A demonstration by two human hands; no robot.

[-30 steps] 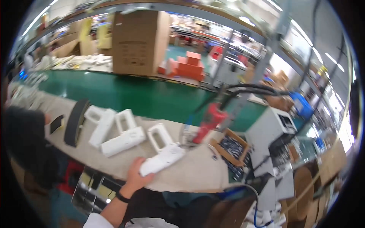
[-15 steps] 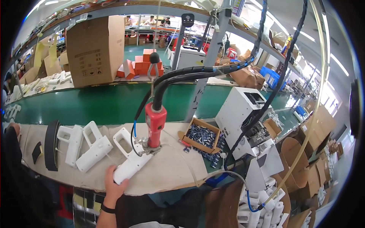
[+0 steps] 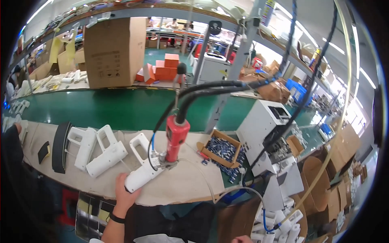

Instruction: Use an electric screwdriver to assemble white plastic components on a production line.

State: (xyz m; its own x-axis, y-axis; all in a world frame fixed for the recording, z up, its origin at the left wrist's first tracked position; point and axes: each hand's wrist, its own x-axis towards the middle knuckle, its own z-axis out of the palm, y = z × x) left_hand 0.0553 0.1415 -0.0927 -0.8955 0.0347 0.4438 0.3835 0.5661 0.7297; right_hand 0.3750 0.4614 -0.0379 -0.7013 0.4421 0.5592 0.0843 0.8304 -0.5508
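My left hand [image 3: 127,189] grips the lower end of a white plastic housing [image 3: 142,175] with a looped handle, which lies slanted on the brown-covered bench. A red hanging power tool [image 3: 176,135] with thick black cables stands upright over that housing, its metal nose at the housing's right side. No hand is on the tool. At the lower edge only a sliver of my right hand [image 3: 242,239] shows, and its fingers are mostly hidden. Left of my left hand lie two similar white housings, one nearer [image 3: 107,158] and one farther along [image 3: 83,149].
An open cardboard tray [image 3: 221,150] of small dark-blue parts sits right of the tool, beside a white machine [image 3: 259,129]. A box of white housings [image 3: 283,227] stands low at right. A black curved strip [image 3: 60,148] lies at left; another person's hand [image 3: 18,128] shows there.
The whole view has shifted, so the bench things appear farther right. A bit of my right hand has come in at the lower edge. My left hand keeps its grip on the housing.
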